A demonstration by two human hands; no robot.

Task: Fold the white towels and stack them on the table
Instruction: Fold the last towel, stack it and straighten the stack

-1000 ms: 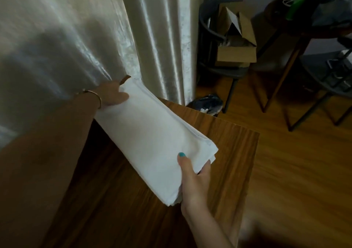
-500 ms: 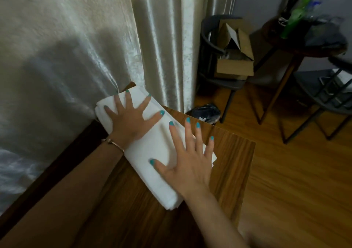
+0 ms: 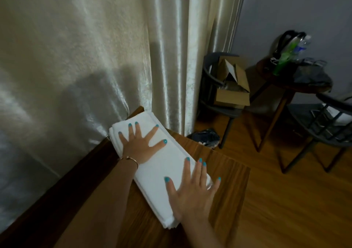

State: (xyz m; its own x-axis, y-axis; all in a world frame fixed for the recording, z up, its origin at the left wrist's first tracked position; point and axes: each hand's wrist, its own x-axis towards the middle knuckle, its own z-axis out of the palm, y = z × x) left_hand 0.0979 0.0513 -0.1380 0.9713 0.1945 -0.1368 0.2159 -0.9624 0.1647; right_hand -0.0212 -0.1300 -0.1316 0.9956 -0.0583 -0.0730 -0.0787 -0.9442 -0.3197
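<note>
Towels (image 3: 162,163): white, folded, stacked in one long narrow pile lying flat on the wooden table (image 3: 228,175), running diagonally from the table's far corner toward its near middle. Layered edges show at the pile's near end and along its far-left end. Left hand (image 3: 140,142) flat on the far half of the pile, palm down, fingers spread wide, gripping nothing; thin bracelet (image 3: 131,159) on that wrist. Right hand (image 3: 192,192) flat on the near half, palm down, fingers spread, fingertips reaching the pile's right edge, little finger over bare table just beside it; also gripping nothing. Cream curtain (image 3: 95,57) hangs just beyond the table's far edge, touching the far end of the pile. Off the table's right side, well apart: dark chair (image 3: 211,87) holding an open cardboard box (image 3: 234,87).
</note>
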